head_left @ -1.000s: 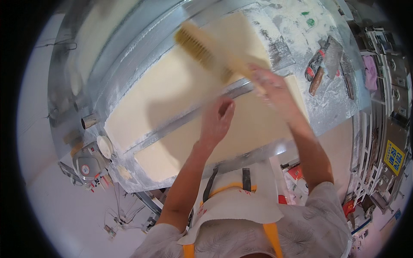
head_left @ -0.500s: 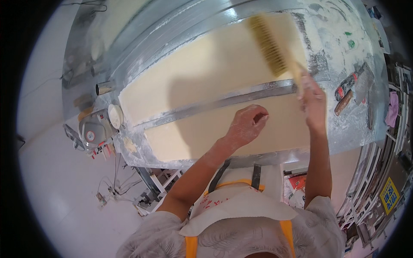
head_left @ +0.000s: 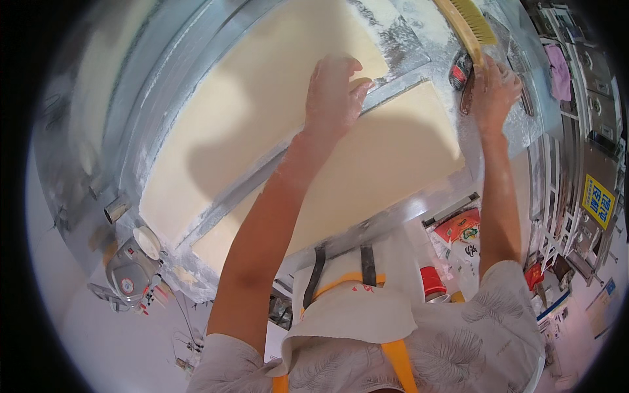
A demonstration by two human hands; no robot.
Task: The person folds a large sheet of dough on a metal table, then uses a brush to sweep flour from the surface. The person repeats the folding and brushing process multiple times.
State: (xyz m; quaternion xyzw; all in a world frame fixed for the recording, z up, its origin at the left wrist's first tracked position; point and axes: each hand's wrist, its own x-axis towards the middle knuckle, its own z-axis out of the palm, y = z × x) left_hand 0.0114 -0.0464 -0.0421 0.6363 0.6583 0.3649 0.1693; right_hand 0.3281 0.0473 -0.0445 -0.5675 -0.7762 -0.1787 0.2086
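Note:
My right hand [head_left: 496, 95] is closed round the wooden handle of a bench brush [head_left: 466, 31] with pale yellow bristles, at the right side of the metal table. Two wide, flat sheets of pale dough lie side by side: a far dough sheet [head_left: 236, 92] and a near dough sheet [head_left: 400, 141], with a narrow strip of bare metal between them. My left hand [head_left: 331, 95] is over the right part of the far sheet, near that strip. Its fingers are bent, with the thumb apart from them; whether the fingertips touch the dough is hard to see.
Beside my right hand lie a red-and-black handled tool [head_left: 460, 71] and a scraper, partly covered. Flour dusts the metal table [head_left: 419, 49]. At the left end are a metal cup [head_left: 117, 209], a white dish [head_left: 147, 243] and a scale [head_left: 131, 272]. Racks stand on the right.
My right hand has carried the brush from above the far dough sheet to the table's right side. My left hand has reached farther forward over the far sheet. The view has turned right.

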